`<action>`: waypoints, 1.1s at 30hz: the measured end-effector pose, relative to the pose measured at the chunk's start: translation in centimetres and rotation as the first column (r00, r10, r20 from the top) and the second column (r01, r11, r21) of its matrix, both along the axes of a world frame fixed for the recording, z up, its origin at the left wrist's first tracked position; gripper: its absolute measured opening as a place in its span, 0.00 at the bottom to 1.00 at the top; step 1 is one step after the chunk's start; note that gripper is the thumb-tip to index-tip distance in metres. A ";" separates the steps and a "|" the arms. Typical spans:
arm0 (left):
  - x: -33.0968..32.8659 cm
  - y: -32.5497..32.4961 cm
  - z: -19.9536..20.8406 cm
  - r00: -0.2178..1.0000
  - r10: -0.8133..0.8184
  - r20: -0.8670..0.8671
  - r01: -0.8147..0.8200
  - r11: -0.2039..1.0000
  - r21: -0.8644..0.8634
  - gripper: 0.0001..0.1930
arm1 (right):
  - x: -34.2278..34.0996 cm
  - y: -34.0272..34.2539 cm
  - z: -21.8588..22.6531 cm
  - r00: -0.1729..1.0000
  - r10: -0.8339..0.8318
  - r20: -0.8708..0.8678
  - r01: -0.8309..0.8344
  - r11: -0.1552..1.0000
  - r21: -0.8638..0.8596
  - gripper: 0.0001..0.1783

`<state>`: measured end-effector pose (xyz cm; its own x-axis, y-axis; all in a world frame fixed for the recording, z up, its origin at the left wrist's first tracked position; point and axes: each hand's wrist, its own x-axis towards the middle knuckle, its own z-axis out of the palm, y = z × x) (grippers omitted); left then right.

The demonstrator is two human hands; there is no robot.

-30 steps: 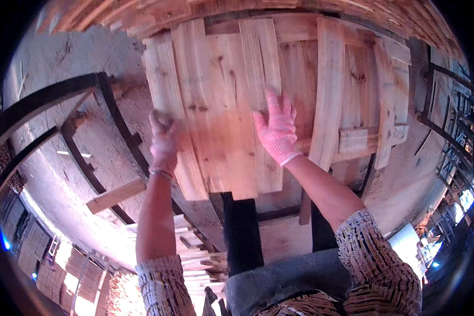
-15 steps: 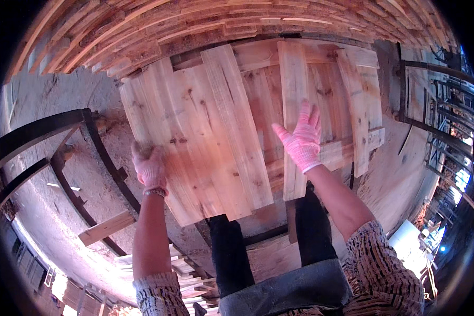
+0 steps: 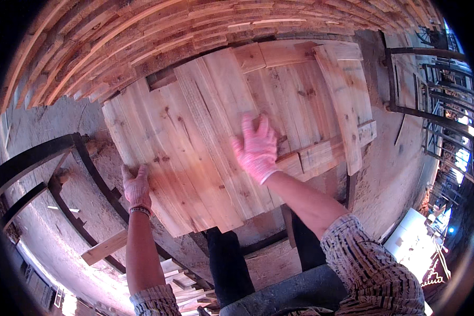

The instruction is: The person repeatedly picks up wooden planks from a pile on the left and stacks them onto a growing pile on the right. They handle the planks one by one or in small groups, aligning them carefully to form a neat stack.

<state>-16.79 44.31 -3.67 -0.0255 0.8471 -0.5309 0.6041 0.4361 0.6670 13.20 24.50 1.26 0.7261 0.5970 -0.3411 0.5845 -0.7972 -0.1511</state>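
Note:
Pale, knotty wooden planks (image 3: 168,152) lie side by side in front of me, and the left ones form a close-set layer. My gloved right hand (image 3: 257,150) is open on the upper face of a plank (image 3: 231,84) near the middle, its fingers spread. At the layer's left edge, my gloved left hand (image 3: 137,189) rests against the outermost plank, thumb and fingers apart. Further right, a separate plank (image 3: 339,105) slants across lower boards. A crosswise batten (image 3: 321,155) shows along the near right side.
A large stack of planks (image 3: 195,26) spans the far side. Dark metal frames (image 3: 97,168) stand at the left and another metal frame (image 3: 426,118) at the right. A short wooden piece (image 3: 105,247) lies across the left frame. More loose planks (image 3: 184,289) lie low by my left forearm.
My right hand has moved left with the middle plank, which now lies against the left planks; the gap between them has closed. My left hand stays at the left edge.

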 end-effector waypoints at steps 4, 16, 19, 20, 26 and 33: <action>0.7 0.0 1.3 0.997 -0.018 0.072 0.023 0.997 -0.074 0.34 | -1.3 -0.5 -0.7 1.000 0.020 -0.023 -0.019 0.999 0.033 0.46; 0.3 0.8 -0.2 0.989 -0.030 0.146 0.032 0.999 -0.010 0.24 | 1.6 0.2 0.6 0.985 0.082 -0.154 -0.085 0.996 -0.013 0.49; 0.4 1.2 0.6 0.986 -0.155 -0.058 0.153 0.987 -0.040 0.26 | 4.6 0.3 2.7 0.948 0.104 -0.302 -0.129 0.990 -0.063 0.53; -0.6 1.1 0.0 0.984 -0.161 -0.074 0.161 0.987 -0.003 0.31 | 6.4 0.2 3.4 0.925 0.133 -0.357 -0.163 0.985 -0.057 0.53; 10.5 -7.8 3.4 0.425 -0.610 -0.669 0.416 0.788 -0.454 0.68 | 21.9 -11.6 5.7 0.979 0.010 0.203 0.037 0.972 -0.230 0.62; 10.2 -9.6 2.6 0.406 -0.594 -0.695 0.468 0.788 -0.400 0.74 | 26.7 -18.2 2.9 0.977 -0.188 0.096 0.200 0.970 -0.139 0.59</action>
<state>-6.56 34.74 -1.09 -0.0303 0.7693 -0.6382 0.9729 -0.1236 -0.1953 39.94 6.30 4.13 0.8521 0.3894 -0.3497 0.4216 -0.9066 0.0178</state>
